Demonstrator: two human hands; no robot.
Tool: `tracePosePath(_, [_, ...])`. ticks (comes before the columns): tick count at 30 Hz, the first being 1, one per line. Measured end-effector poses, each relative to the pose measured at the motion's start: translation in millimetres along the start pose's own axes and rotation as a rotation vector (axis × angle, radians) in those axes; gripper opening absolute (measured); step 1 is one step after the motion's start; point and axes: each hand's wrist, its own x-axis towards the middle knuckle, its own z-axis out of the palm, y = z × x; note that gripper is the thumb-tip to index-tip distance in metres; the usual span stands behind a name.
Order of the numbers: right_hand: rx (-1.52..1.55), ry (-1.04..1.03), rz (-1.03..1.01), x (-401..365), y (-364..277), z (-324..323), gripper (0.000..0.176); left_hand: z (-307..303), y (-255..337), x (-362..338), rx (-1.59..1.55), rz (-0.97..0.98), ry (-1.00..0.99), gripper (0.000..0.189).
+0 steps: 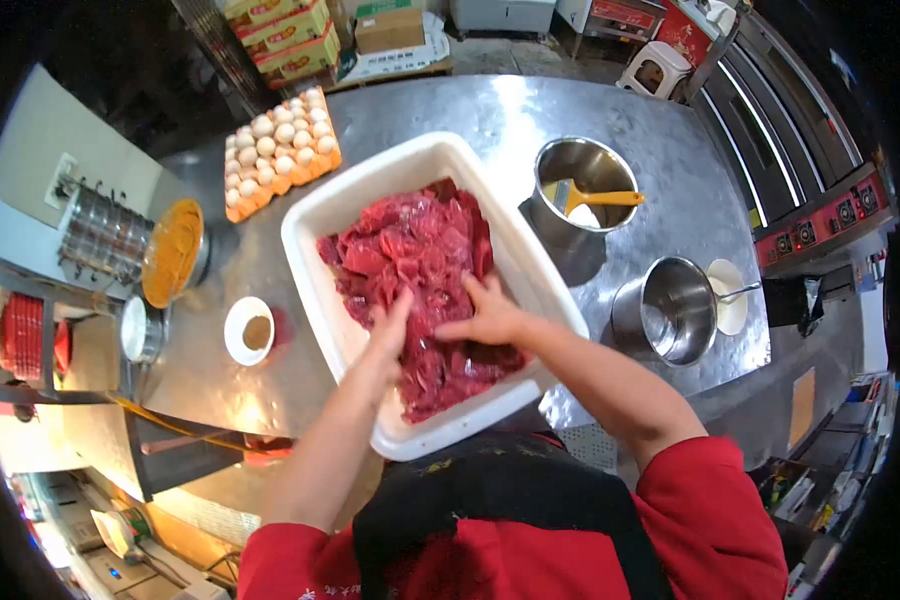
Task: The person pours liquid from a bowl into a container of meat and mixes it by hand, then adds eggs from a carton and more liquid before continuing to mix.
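The left hand (390,325) and the right hand (488,315) are both down in a heap of raw red meat (410,250). They sit side by side, close but not quite touching. The left is pushed in with its fingers pointing away from the body and its fingertips partly sunk among the pieces. The right lies flatter on top, fingers spread and pointing left. Neither looks closed around a piece, though how deep the left fingertips go cannot be told.

The meat is cut into many small chunks and slices, wet and glossy. It probably handles as soft, limp and slippery, so a single piece would slide out of a pinch. It is best gathered from underneath with cupped, spread fingers, a handful at a time. The whole mass looks fairly heavy.

It fills much of a white rectangular tub (315,210), which stands tilted across the near middle of a steel table (570,110). The tub's near corner is against the person's black apron. The tub looks stiff, and its rim would give the firmest hold.

- **Left of the tub:** a small white bowl (250,330) of brown powder, and beyond it a metal bowl (175,252) of orange-yellow stuff.
- **Far left:** an orange tray of eggs (280,150).
- **Right of the tub:** a steel pot (582,170) with a yellow spatula (600,198) in it.
- **Nearer right:** a second steel pot (670,312) beside a white dish.
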Motion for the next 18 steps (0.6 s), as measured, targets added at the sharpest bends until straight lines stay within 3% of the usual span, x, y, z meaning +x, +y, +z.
tracePosePath(2, [0.105, -0.081, -0.038, -9.6, -5.2, 7.6, 0.125, -11.9, -37.8, 28.4, -0.183, 0.226, -0.386, 0.066])
tracePosePath(4, [0.330, -0.142, -0.128, -24.3, -18.7, 6.1, 0.116, -13.4, -25.9, 1.4, -0.204, 0.160, -0.426, 0.056])
tracePosePath(5, [0.357, -0.035, -0.141, -40.4, -27.9, 1.0, 0.088, -16.7, -21.3, -1.8, -0.164, 0.233, -0.408, 0.055])
tracePosePath(6, [0.362, -0.044, -0.145, -45.0, -33.8, -4.8, 0.088, -16.5, -11.4, -19.1, -0.130, 0.299, -0.385, 0.055])
tracePosePath(8, [0.660, -0.140, -0.349, -44.7, -42.8, -19.3, 0.059, -20.7, 17.4, -47.5, -0.049, 0.373, -0.402, 0.056])
tracePosePath(9, [0.664, -0.122, -0.430, -46.6, -54.6, -32.0, 0.041, -22.0, 28.2, -57.3, -0.084, 0.462, -0.411, 0.053])
tracePosePath(10, [0.601, -0.124, -0.446, -44.9, -62.9, -45.1, 0.036, -25.4, 36.3, -61.4, -0.087, 0.525, -0.390, 0.063])
tracePosePath(12, [0.417, -0.171, -0.373, -51.2, -87.9, -76.4, 0.036, -27.6, 55.6, -66.5, 0.070, 0.689, -0.428, 0.073])
tracePosePath(14, [0.372, -0.205, -0.482, -28.4, -87.6, -82.2, 0.036, -26.5, 66.3, -65.4, 0.335, 0.741, -0.267, 0.077])
tracePosePath(15, [0.319, -0.246, -0.581, -14.9, -87.2, -84.5, 0.037, -28.4, 73.8, -57.4, 0.538, 0.788, -0.208, 0.072])
tracePosePath(16, [0.316, -0.238, -0.589, -3.2, -90.3, -90.2, 0.037, -35.0, 80.1, -35.9, 0.540, 0.800, -0.209, 0.072])
tracePosePath(18, [-0.104, -0.260, -0.632, 24.4, -97.3, -102.8, 0.042, -50.3, 92.7, 23.5, 0.707, 0.705, -0.067, 0.061])
